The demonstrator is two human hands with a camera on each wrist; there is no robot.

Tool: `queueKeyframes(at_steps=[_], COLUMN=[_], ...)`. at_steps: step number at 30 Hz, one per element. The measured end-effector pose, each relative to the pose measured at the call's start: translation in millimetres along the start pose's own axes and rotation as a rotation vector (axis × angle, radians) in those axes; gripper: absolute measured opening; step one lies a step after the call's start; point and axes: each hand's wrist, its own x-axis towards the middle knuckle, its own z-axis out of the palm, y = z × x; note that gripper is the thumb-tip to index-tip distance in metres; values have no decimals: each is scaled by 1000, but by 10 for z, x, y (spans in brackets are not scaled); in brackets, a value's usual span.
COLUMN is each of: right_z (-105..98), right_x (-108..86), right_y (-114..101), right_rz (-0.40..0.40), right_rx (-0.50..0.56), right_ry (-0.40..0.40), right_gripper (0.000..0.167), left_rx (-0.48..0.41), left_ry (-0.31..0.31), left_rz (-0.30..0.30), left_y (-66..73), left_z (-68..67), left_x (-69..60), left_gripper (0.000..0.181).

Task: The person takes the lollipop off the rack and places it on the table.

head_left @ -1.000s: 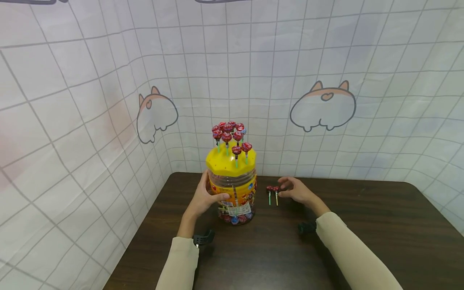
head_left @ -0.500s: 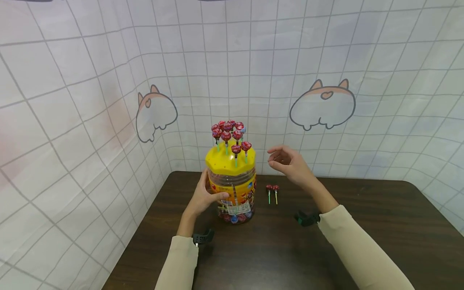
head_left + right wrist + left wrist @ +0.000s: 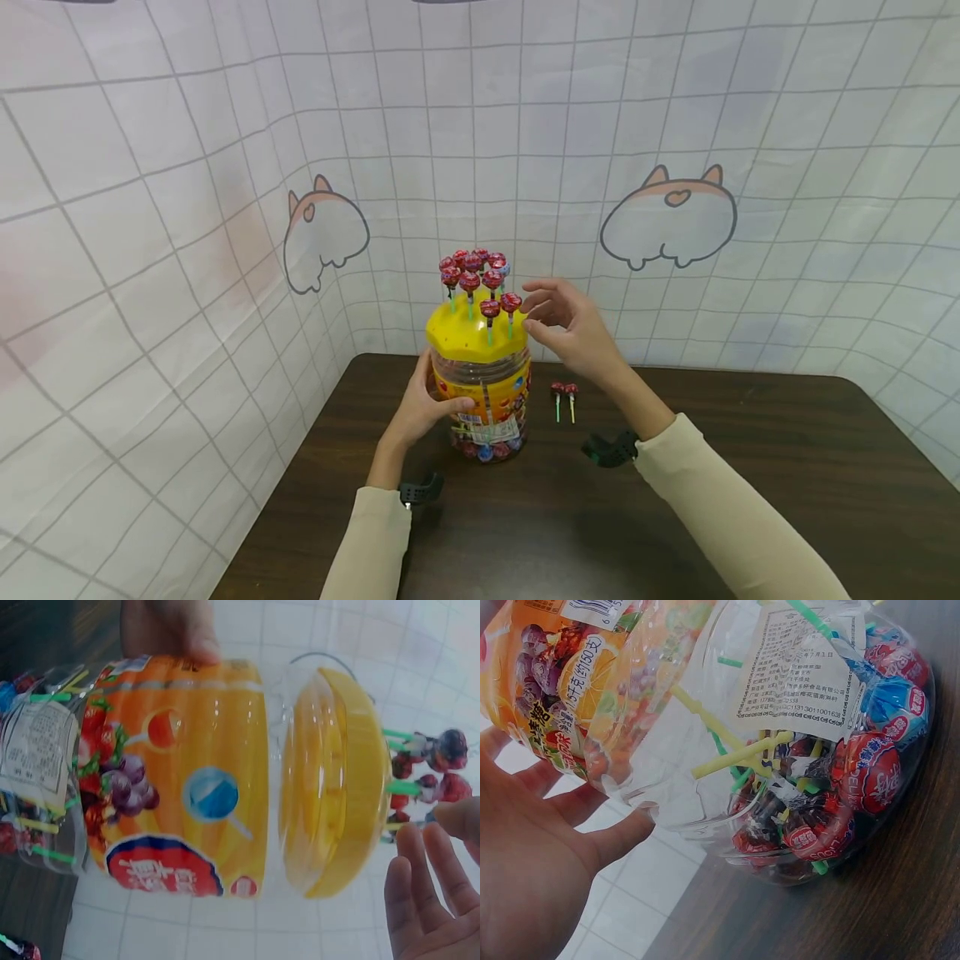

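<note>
A clear candy jar (image 3: 463,390) with an orange label and yellow lid (image 3: 457,335) stands upright on the table. Several red lollipops (image 3: 468,283) stick up from the lid, sticks down. My left hand (image 3: 416,410) grips the jar's left side, thumb across the front; the left wrist view shows wrapped lollipops (image 3: 870,772) inside the jar's base. My right hand (image 3: 576,332), fingers bent and parted from the thumb, is just right of the front-right lollipop (image 3: 511,302). In the right wrist view nothing shows between the fingers of that hand (image 3: 435,885); contact with the lollipop cannot be told.
Two red lollipops (image 3: 564,389) lie side by side on the dark wooden table (image 3: 720,467), right of the jar. A white gridded curtain (image 3: 555,125) with animal drawings hangs behind and at the left. Black straps are on both wrists.
My right hand has risen from beside the two loose lollipops and moved left to the lid's right edge. My left hand keeps its grip on the jar.
</note>
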Motion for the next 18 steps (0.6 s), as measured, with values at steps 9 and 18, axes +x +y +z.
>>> queueKeyframes(at_steps=[9,18], right_z=[143,213], right_x=[31,38], right_y=[-10,31], right_rz=[-22,-49], right_rx=[-16,-13], right_ry=[1,23], right_gripper=[49,49], left_rx=[-4,0], left_ry=[1,7], left_rz=[0,-6], left_y=[2,21], left_z=[-1,4], left_x=[-1,-3], left_gripper=[91,91])
